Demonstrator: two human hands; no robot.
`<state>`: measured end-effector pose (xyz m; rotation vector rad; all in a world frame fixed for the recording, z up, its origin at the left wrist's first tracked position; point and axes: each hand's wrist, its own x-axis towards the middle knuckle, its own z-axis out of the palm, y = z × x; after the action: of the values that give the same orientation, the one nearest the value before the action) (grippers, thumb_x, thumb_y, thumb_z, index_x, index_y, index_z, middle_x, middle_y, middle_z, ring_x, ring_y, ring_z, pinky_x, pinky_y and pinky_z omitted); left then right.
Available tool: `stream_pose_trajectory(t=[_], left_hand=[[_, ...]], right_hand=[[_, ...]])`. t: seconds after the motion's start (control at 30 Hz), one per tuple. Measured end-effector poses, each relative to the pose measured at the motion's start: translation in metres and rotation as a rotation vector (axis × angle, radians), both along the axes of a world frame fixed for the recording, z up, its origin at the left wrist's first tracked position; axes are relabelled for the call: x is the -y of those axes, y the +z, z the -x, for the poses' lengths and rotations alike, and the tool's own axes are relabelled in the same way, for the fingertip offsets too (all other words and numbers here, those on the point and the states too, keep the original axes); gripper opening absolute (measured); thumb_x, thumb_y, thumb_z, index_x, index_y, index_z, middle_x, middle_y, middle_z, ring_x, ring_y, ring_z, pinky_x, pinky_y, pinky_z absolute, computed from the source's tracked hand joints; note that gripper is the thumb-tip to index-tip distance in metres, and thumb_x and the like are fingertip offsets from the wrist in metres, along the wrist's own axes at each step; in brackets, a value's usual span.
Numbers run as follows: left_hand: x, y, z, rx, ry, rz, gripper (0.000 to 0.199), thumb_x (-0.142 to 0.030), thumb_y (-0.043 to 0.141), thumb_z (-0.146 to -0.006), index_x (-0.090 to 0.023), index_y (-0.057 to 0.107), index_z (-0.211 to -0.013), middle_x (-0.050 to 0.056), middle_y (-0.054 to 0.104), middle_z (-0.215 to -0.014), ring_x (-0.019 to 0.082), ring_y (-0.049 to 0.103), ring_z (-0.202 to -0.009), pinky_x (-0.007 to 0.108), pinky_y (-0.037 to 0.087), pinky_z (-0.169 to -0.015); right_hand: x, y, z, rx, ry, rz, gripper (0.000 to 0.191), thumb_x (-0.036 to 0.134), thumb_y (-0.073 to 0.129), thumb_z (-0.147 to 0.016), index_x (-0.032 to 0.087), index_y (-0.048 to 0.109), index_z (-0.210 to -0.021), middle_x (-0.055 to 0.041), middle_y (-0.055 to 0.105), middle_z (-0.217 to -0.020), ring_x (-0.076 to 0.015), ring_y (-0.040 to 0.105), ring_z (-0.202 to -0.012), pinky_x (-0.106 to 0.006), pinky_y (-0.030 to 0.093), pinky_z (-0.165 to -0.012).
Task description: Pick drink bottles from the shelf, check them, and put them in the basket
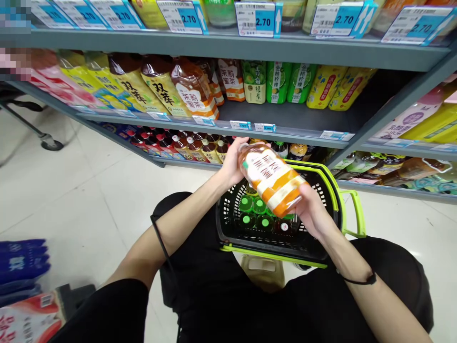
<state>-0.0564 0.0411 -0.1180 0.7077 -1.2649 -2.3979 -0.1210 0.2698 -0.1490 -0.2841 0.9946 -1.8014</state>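
Observation:
Tilted over a shopping basket is a large bottle of jasmine honey tea with an orange, white and cream label. My left hand is closed around its neck end, at the upper left. At the lower right, my right hand grips the base. The black basket with lime-green rim and handles stands between my knees. Inside it are several upright bottles with green caps and one with a pale cap. The held bottle hides part of the basket's contents.
A grey shelf ahead holds several tea bottles, including jasmine honey tea and green-labelled ones. Smaller capped bottles stand on the lowest level. Price tags line the upper edge. Blue packs sit at left; a cart wheel rests on the floor.

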Motion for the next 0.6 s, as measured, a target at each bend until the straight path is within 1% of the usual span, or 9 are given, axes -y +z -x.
stream_pose_trajectory(t=[0.07,0.1,0.17,0.27,0.37,0.43,0.47,0.53,0.6], left_hand=[[0.002,0.005,-0.003,-0.013,-0.003,0.008,0.046,-0.049,0.065,-0.084,-0.011,0.076,-0.107,0.015,0.075,-0.125,0.028,0.069,-0.121,0.04,0.054,-0.107],[0.003,0.006,-0.004,-0.009,-0.003,0.014,0.049,-0.049,0.065,-0.084,-0.01,0.075,-0.112,0.016,0.073,-0.129,0.028,0.068,-0.123,0.04,0.053,-0.109],[0.004,0.004,-0.007,0.019,-0.016,0.02,0.054,-0.051,0.065,-0.084,-0.01,0.074,-0.118,0.017,0.072,-0.131,0.03,0.068,-0.125,0.042,0.053,-0.11],[0.005,-0.006,-0.006,0.083,-0.081,-0.016,0.055,-0.052,0.064,-0.084,-0.009,0.074,-0.117,0.019,0.075,-0.124,0.033,0.07,-0.12,0.047,0.054,-0.109],[-0.001,-0.017,-0.001,0.09,-0.11,-0.062,0.051,-0.048,0.063,-0.084,-0.009,0.075,-0.113,0.017,0.077,-0.117,0.033,0.071,-0.117,0.048,0.055,-0.108],[-0.006,-0.022,0.002,0.054,-0.107,-0.073,0.05,-0.047,0.061,-0.084,-0.009,0.075,-0.113,0.016,0.077,-0.116,0.032,0.071,-0.117,0.048,0.055,-0.107],[-0.009,-0.023,0.003,0.032,-0.103,-0.074,0.05,-0.047,0.06,-0.084,-0.01,0.075,-0.113,0.015,0.077,-0.116,0.032,0.071,-0.117,0.047,0.056,-0.106],[-0.014,-0.024,0.003,-0.006,-0.084,-0.065,0.051,-0.047,0.058,-0.083,-0.01,0.075,-0.114,0.015,0.077,-0.12,0.031,0.071,-0.118,0.045,0.056,-0.106],[-0.016,-0.022,0.002,-0.03,-0.054,-0.029,0.052,-0.047,0.056,-0.083,-0.011,0.075,-0.116,0.014,0.076,-0.123,0.03,0.07,-0.119,0.044,0.055,-0.106]], right_hand=[[-0.003,-0.003,-0.005,-0.194,-0.111,-0.024,0.122,0.045,0.099,-0.064,0.023,0.03,-0.161,-0.0118,0.077,-0.117,-0.0319,0.077,-0.101,-0.047,0.065,-0.088],[-0.005,-0.005,-0.007,-0.287,-0.132,-0.031,0.13,0.04,0.101,-0.062,0.023,0.022,-0.165,-0.0105,0.078,-0.113,-0.0316,0.077,-0.1,-0.049,0.064,-0.092],[-0.009,-0.009,-0.008,-0.482,-0.148,-0.031,0.136,0.04,0.1,-0.064,0.025,0.014,-0.168,-0.0093,0.078,-0.11,-0.032,0.077,-0.099,-0.053,0.062,-0.097],[-0.013,-0.014,-0.001,-0.872,-0.239,0.013,0.133,0.045,0.1,-0.066,0.026,0.016,-0.168,-0.0135,0.074,-0.124,-0.0352,0.072,-0.115,-0.056,0.057,-0.106],[-0.015,-0.019,0.013,-1.359,-0.374,0.146,0.118,0.045,0.095,-0.076,0.026,0.023,-0.167,-0.0179,0.066,-0.142,-0.0381,0.065,-0.129,-0.061,0.05,-0.114],[-0.016,-0.021,0.019,-1.617,-0.39,0.264,0.101,0.039,0.087,-0.088,0.025,0.025,-0.167,-0.019,0.063,-0.145,-0.0381,0.062,-0.134,-0.063,0.048,-0.114],[-0.017,-0.022,0.021,-1.712,-0.364,0.318,0.09,0.034,0.081,-0.095,0.024,0.027,-0.166,-0.0195,0.062,-0.146,-0.0375,0.06,-0.137,-0.063,0.048,-0.114],[-0.019,-0.024,0.022,-1.838,-0.264,0.389,0.066,0.021,0.065,-0.104,0.022,0.036,-0.163,-0.0188,0.061,-0.148,-0.035,0.054,-0.142,-0.061,0.05,-0.114],[-0.02,-0.024,0.023,-1.9,-0.158,0.408,0.052,0.012,0.054,-0.107,0.024,0.045,-0.157,-0.0152,0.06,-0.15,-0.0323,0.05,-0.146,-0.061,0.05,-0.115]])
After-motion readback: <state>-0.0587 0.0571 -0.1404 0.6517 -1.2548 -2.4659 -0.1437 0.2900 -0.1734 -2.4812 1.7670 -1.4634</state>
